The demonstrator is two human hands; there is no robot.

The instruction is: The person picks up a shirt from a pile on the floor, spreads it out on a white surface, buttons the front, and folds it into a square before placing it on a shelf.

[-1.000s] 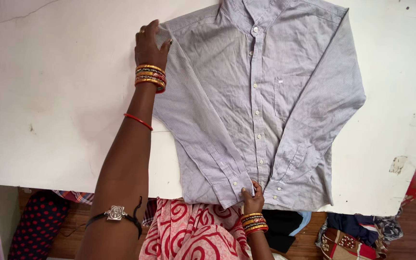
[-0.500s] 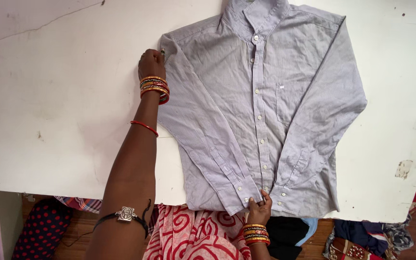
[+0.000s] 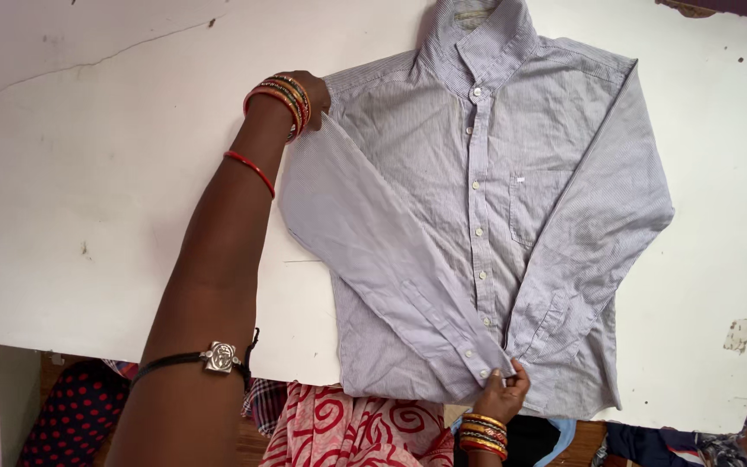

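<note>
Now the left hand [image 3: 311, 93] is pinching the shirt [image 3: 443, 173] shoulder far up the white table [image 3: 88, 190] | right hand [image 3: 505, 396] is pinching the sleeve [image 3: 373, 251] cuff at the near edge | sleeve is running slanted between both hands, across the shirt front.

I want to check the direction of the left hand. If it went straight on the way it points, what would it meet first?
The left hand points toward the shirt, at its shoulder. It would meet that shoulder cloth first; it seems to touch it already, though depth is unclear.
</note>
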